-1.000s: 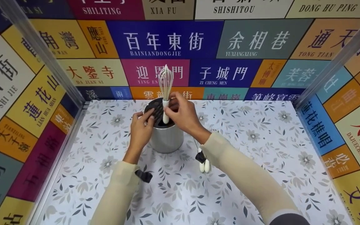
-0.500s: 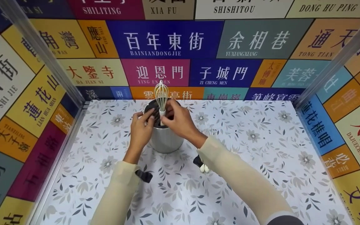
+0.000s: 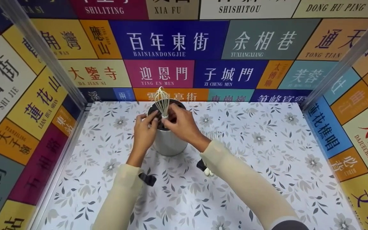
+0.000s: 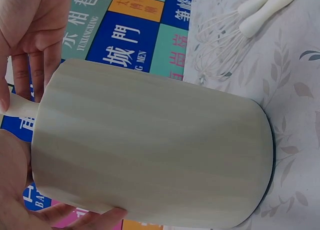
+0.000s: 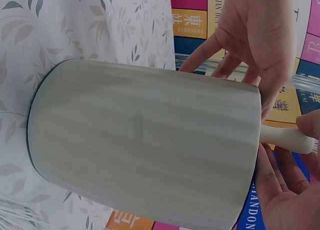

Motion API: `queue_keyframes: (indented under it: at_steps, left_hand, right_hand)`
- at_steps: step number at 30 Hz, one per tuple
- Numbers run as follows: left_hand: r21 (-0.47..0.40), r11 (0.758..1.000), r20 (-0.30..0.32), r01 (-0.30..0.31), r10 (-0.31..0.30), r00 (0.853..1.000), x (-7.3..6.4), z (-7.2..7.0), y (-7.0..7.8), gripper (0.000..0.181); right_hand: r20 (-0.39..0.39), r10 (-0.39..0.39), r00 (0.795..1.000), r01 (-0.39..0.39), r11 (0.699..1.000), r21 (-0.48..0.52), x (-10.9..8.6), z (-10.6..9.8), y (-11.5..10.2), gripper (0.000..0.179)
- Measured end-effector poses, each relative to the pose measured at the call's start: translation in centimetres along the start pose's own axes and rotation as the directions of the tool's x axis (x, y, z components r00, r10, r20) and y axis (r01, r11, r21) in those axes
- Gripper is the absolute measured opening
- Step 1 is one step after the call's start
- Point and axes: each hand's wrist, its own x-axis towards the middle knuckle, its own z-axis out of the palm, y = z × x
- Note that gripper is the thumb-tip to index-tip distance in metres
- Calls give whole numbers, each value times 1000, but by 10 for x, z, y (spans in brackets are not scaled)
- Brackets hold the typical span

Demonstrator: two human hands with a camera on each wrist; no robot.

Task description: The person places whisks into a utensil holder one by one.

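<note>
A pale cylindrical utensil holder [image 3: 169, 143] with a black slotted insert [image 3: 178, 103] stands upright at the back of the table. My left hand [image 3: 144, 131] grips its left side at the rim, fingers along the wall in the right wrist view. With thumb and fingers, my right hand [image 3: 184, 123] pinches a small white whisk [image 3: 162, 101] just below its wires. The whisk is upright, wires up, leaning slightly left. Its cream handle [image 5: 287, 139] goes down past the rim; the handle's lower end is hidden inside the holder.
Two more whisks [image 4: 265, 14] with cream handles lie side by side on the flower-patterned table cover [image 3: 267, 179], partly beneath my right forearm in the head view. Panels [image 3: 171, 41] with coloured street-name signs enclose the back and sides.
The whisk has gone down into the holder, handle first, and now leans slightly left. My right hand has come down and a little left with it; my left hand has stayed put.
</note>
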Motion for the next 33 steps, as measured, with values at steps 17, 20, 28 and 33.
queue_keyframes:
  at_steps: [17, 20, 28, 33]
  left_hand:
    - [1, 1000, -14, -10, 10, 1000, 0, 0, -1, 33]
    - [-4, 1000, 4, 8, -8, 1000, -1, 0, -1, 34]
    - [-13, 1000, 20, 20, -20, 1000, 0, -1, 0, 35]
    - [5, 1000, 29, 18, -18, 999, 0, -1, 0, 36]
  right_hand:
    - [2, 37, 999, -38, 999, 20, -2, -2, -3, 37]
    - [3, 43, 999, -43, 999, 29, -3, -2, -3, 42]
    - [-5, -1, 1000, 1, 1000, 30, -6, -1, -2, 50]
    - [-12, -50, 999, 49, 998, -27, -8, -1, -1, 50]
